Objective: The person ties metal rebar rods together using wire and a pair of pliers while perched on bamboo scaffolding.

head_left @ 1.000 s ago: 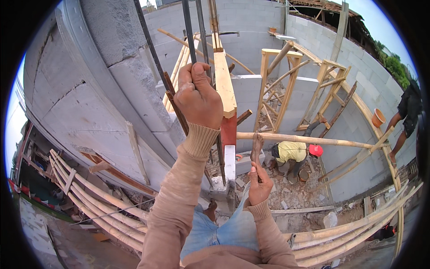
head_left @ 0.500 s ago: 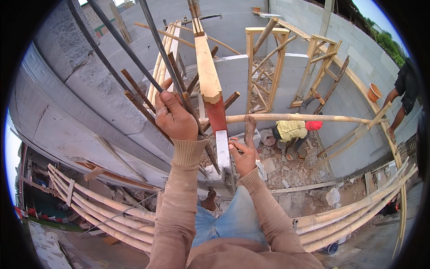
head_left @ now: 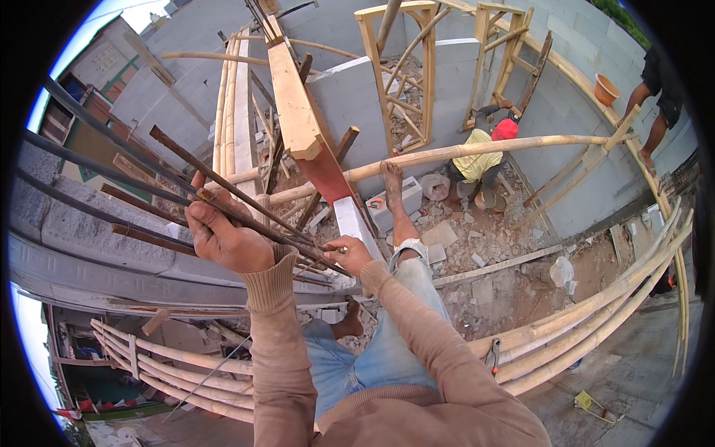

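Several dark, rusty steel rods [head_left: 112,165] run in from the left and converge toward the middle. My left hand [head_left: 227,235] is closed around rods in this bundle, its thumb and fingertips pressed together. Lower along the bundle, my right hand [head_left: 348,255] is pinched at the rod ends; whatever lies between its fingers is too small to make out. Just beyond the right hand stands a narrow white block [head_left: 351,220]. Past it stretches a timber beam form with a pale wooden top [head_left: 293,97] and a red-brown panel [head_left: 328,175].
A bamboo pole [head_left: 447,155] crosses ahead, my bare foot [head_left: 390,179] against it. Bamboo rails [head_left: 588,328] curve behind me at both sides, pliers [head_left: 493,356] hanging on one. Below, a person in a red cap [head_left: 480,153] crouches amid rubble; another person's legs [head_left: 646,119] stand far right.
Both hands have moved left, and the rods now slant much lower to the left. My right hand has gone from beside the white block to the rod ends. The view has shifted too.
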`<control>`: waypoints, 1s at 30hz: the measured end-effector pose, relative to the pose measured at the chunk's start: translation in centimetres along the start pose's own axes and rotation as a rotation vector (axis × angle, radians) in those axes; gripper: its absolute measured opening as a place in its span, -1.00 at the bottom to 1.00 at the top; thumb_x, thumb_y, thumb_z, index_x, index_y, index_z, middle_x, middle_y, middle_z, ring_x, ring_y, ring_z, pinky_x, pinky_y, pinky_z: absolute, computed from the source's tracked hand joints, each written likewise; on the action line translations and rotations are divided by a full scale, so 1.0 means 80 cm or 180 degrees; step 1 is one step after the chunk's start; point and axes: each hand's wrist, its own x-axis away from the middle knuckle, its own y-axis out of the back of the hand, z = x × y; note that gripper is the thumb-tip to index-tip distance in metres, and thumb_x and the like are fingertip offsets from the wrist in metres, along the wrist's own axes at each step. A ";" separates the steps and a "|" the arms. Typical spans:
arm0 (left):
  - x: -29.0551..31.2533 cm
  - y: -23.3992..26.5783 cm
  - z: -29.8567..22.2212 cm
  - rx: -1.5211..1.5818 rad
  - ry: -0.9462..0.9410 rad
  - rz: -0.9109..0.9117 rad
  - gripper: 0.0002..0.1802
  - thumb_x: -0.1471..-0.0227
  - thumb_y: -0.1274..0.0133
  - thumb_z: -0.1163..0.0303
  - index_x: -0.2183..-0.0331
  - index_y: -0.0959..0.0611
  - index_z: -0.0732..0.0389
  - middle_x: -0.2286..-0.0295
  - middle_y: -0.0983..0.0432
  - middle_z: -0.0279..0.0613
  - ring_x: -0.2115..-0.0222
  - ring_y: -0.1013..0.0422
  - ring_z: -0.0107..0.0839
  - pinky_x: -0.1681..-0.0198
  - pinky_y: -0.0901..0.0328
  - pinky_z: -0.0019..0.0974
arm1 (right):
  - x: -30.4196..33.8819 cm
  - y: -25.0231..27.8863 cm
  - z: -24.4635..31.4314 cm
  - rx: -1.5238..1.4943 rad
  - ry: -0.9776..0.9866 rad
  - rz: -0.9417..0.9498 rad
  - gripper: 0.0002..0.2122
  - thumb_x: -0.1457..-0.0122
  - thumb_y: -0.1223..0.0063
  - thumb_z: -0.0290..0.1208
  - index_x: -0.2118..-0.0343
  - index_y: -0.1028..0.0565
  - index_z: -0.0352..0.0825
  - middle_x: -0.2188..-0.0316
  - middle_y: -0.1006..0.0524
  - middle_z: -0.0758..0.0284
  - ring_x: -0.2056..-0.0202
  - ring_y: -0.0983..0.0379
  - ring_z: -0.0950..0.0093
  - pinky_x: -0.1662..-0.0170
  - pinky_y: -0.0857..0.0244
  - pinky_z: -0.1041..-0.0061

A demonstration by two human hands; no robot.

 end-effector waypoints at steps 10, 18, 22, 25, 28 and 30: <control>-0.010 0.038 0.018 0.0721 0.0097 0.1249 -0.49 -0.36 0.27 0.22 -0.11 -0.38 0.45 0.03 -0.44 0.22 0.01 -0.44 0.00 -0.09 -0.33 -0.06 | -0.002 -0.016 -0.027 0.0880 0.0165 0.0171 -0.85 0.03 -0.24 -0.48 0.36 -0.65 -0.38 0.44 -0.59 0.18 0.40 -0.53 0.35 0.27 -0.37 0.41; -0.008 0.058 0.031 0.0201 0.0413 0.1053 -0.61 -0.29 0.09 0.41 -0.08 -0.47 0.40 0.28 -0.53 -0.21 0.36 -0.42 -0.54 0.26 -0.35 -0.49 | 0.011 -0.032 -0.073 0.1165 -0.0246 0.0321 -0.83 -0.02 -0.21 -0.41 0.35 -0.64 -0.37 0.43 -0.63 0.15 0.40 -0.56 0.33 0.27 -0.37 0.38; -0.012 0.046 0.038 0.0450 0.0612 0.0982 -0.64 -0.26 0.01 0.41 -0.04 -0.53 0.36 0.37 -0.53 -0.32 0.44 -0.37 -0.65 0.38 -0.29 -0.57 | 0.000 -0.022 -0.097 0.1114 -0.0113 0.0189 -0.81 0.02 -0.30 -0.38 0.39 -0.64 -0.39 0.51 -0.61 0.20 0.45 -0.50 0.48 0.31 -0.34 0.43; -0.025 0.043 0.032 0.0755 0.0870 0.1202 -0.64 -0.21 -0.07 0.41 -0.01 -0.56 0.36 0.39 -0.55 -0.34 0.47 -0.37 -0.67 0.42 -0.28 -0.60 | -0.006 -0.019 -0.102 0.0998 0.0048 0.0149 -0.84 0.06 -0.25 -0.45 0.39 -0.64 -0.40 0.47 -0.64 0.20 0.43 -0.56 0.42 0.28 -0.40 0.47; -0.039 0.030 0.016 0.0908 0.1258 0.1153 -0.62 -0.16 -0.12 0.43 0.00 -0.56 0.37 0.42 -0.55 -0.36 0.51 -0.36 -0.70 0.48 -0.25 -0.61 | -0.010 -0.012 -0.104 0.0941 -0.0123 0.0267 -0.84 0.07 -0.26 -0.47 0.41 -0.65 -0.40 0.52 -0.63 0.24 0.47 -0.55 0.45 0.31 -0.40 0.47; -0.043 0.030 0.018 0.0928 0.1425 0.1159 -0.61 -0.13 -0.15 0.45 0.00 -0.56 0.37 0.44 -0.56 -0.36 0.54 -0.36 -0.71 0.51 -0.24 -0.61 | -0.009 -0.012 -0.102 0.0835 -0.0272 0.0262 -0.84 0.08 -0.28 -0.47 0.42 -0.65 -0.41 0.54 -0.62 0.25 0.49 -0.53 0.49 0.32 -0.39 0.49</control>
